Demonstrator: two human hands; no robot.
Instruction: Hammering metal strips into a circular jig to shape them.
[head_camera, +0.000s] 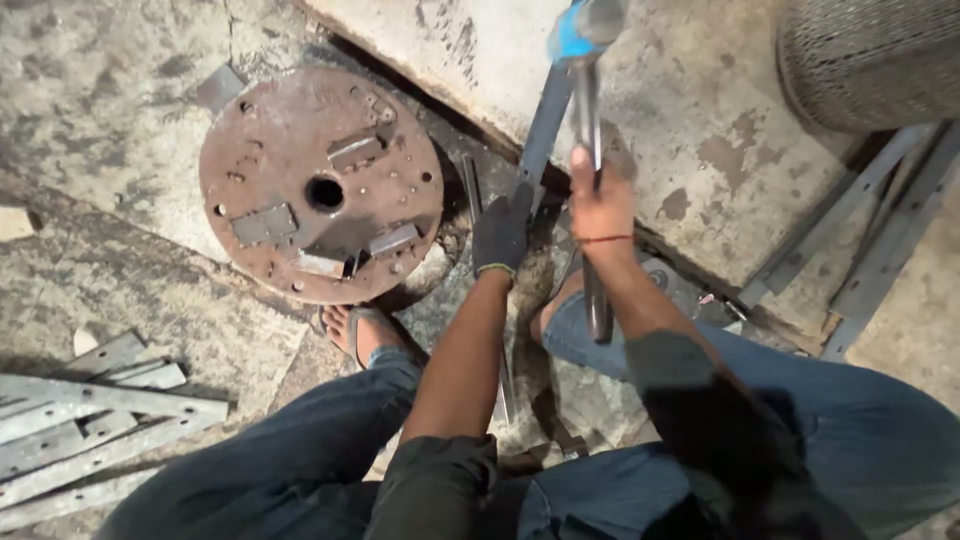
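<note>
My right hand (600, 200) is closed around the shaft of a hammer (585, 110), whose blue-collared head is raised at the top of the view. My left hand (500, 235), in a dark glove, grips a flat dark metal bar (545, 125) that leans against the edge of a concrete slab (700, 130). I am crouched with both knees in jeans on either side of my arms. A red thread circles my right wrist.
A rusty round steel plate (320, 185) with a centre hole and welded tabs lies on the floor to the left. Grey angle irons (90, 420) are stacked at lower left, more strips (870, 230) lean at right. A mesh roll (870, 55) sits top right. My sandalled foot (362, 330) is below the plate.
</note>
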